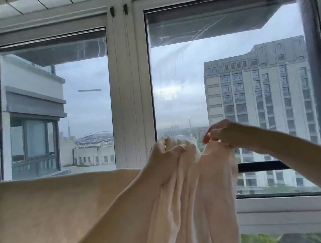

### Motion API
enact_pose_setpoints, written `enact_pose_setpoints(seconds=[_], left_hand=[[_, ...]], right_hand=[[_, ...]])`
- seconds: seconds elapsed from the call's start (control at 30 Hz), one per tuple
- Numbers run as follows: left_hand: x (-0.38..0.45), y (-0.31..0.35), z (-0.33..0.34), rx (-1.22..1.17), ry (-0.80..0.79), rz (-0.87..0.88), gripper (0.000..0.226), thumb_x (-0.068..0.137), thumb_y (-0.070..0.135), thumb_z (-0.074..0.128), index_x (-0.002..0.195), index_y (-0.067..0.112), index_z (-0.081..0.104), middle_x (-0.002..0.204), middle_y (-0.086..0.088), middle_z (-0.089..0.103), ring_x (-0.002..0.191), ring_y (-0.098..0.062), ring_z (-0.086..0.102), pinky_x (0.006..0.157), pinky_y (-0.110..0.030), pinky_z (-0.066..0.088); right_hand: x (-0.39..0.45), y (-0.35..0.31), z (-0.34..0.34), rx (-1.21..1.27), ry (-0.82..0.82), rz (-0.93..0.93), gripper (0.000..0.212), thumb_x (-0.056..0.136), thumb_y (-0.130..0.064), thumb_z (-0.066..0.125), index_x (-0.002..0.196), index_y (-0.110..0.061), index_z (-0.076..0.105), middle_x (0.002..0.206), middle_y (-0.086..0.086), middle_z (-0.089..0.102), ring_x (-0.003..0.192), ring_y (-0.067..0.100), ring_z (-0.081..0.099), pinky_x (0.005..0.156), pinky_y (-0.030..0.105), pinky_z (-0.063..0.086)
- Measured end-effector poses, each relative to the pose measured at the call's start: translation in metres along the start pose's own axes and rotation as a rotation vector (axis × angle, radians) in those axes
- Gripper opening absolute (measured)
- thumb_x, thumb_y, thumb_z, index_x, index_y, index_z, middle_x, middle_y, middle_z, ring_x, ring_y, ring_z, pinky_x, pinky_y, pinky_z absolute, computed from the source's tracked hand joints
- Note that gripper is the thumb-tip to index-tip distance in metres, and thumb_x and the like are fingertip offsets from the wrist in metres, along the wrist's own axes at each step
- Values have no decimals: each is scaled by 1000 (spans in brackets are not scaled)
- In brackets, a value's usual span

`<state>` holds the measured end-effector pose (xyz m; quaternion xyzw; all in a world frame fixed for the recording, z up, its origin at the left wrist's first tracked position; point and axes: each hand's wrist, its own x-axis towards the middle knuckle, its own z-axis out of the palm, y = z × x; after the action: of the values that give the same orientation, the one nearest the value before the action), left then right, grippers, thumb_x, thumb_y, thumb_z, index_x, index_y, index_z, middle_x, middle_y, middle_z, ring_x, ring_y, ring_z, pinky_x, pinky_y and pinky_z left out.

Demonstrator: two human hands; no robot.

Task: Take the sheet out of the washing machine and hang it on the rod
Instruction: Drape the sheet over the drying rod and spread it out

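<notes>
My left hand [168, 151] grips a bunched fold of the pale sheet [187, 200], fingers curled round it. Just beside it, my right hand [223, 133] pinches the sheet's top edge. The cloth hangs below both hands and spreads flat to my left, before the window [232, 80].

A: Rod visible?
B: No. The sheet [44, 209] covers where it would run; cloth cut off at bottom and left edges.
A: Fingertips?
B: Left hand [168, 151] fingertips buried in folds.
</notes>
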<state>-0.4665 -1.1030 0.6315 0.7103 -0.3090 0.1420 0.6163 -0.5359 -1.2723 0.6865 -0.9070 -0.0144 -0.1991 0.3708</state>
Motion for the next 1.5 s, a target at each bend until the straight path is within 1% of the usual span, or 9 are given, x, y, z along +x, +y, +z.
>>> enact_pose_setpoints(seconds=[0.2, 0.4, 0.5, 0.67, 0.83, 1.0, 1.17, 1.3, 1.5], left_hand=[[-13, 5, 22, 470, -127, 286, 41, 90, 25, 37, 52, 18, 49, 49, 5, 43, 57, -18, 38, 60, -33, 34], [-13, -27, -47, 580, 79, 181, 30, 94, 24, 45, 81, 15, 71, 79, 6, 70, 71, 0, 62, 72, -20, 49], [-17, -49, -73, 754, 76, 121, 41, 86, 45, 42, 61, 16, 57, 59, 8, 57, 59, -4, 50, 63, -27, 40], [-21, -58, -98, 779, 37, 153, 37, 91, 47, 46, 60, 31, 57, 54, 11, 56, 57, -5, 51, 61, -30, 39], [-22, -63, -131, 784, 140, 138, 27, 94, 28, 55, 81, 10, 71, 78, -5, 71, 81, -19, 64, 79, -34, 47], [-29, -67, -151, 763, 174, 106, 30, 91, 36, 53, 85, 13, 72, 86, 1, 72, 87, -15, 64, 84, -33, 47], [-30, -64, -152, 651, 131, 126, 30, 92, 6, 53, 84, 30, 69, 88, 22, 67, 88, 11, 57, 78, -3, 38], [-28, -64, -159, 639, 72, 96, 41, 88, -5, 52, 89, 34, 66, 90, 27, 66, 96, 9, 56, 80, -2, 36], [-30, -68, -164, 672, 169, 157, 21, 82, 2, 68, 81, 22, 71, 86, 14, 70, 85, 3, 64, 79, -14, 45]], right_hand=[[-9, 34, 20, -358, 20, -162, 75, 95, -58, 25, 87, 1, 71, 79, 18, 69, 66, 25, 61, 59, 22, 39], [-9, 20, 39, -394, -83, -91, 65, 86, -71, 31, 52, -17, 44, 52, -1, 43, 45, 11, 38, 53, 25, 36], [-8, 11, 54, -490, -38, -129, 68, 81, -78, 30, 53, -17, 36, 53, -2, 38, 45, 13, 35, 53, 25, 35], [2, 11, 82, -488, 116, -243, 43, 92, -44, 39, 59, -17, 45, 59, -2, 43, 49, 17, 39, 51, 27, 35], [0, 28, 67, -450, 263, -226, 25, 90, -10, 38, 68, -15, 48, 65, 4, 54, 58, 22, 52, 55, 35, 45], [-1, 46, 45, -457, 401, -247, 28, 91, -8, 41, 65, -10, 53, 75, 9, 59, 70, 29, 57, 64, 35, 45], [2, 64, 31, -475, 493, -266, 39, 100, -21, 33, 65, -14, 48, 80, 14, 64, 76, 35, 61, 73, 42, 50], [7, 76, 20, -419, 503, -201, 37, 100, -21, 30, 67, -14, 46, 69, 8, 57, 68, 33, 57, 67, 42, 48], [8, 89, 0, -365, 536, -150, 37, 96, -7, 34, 61, -8, 46, 59, 6, 51, 54, 25, 51, 53, 34, 40]])
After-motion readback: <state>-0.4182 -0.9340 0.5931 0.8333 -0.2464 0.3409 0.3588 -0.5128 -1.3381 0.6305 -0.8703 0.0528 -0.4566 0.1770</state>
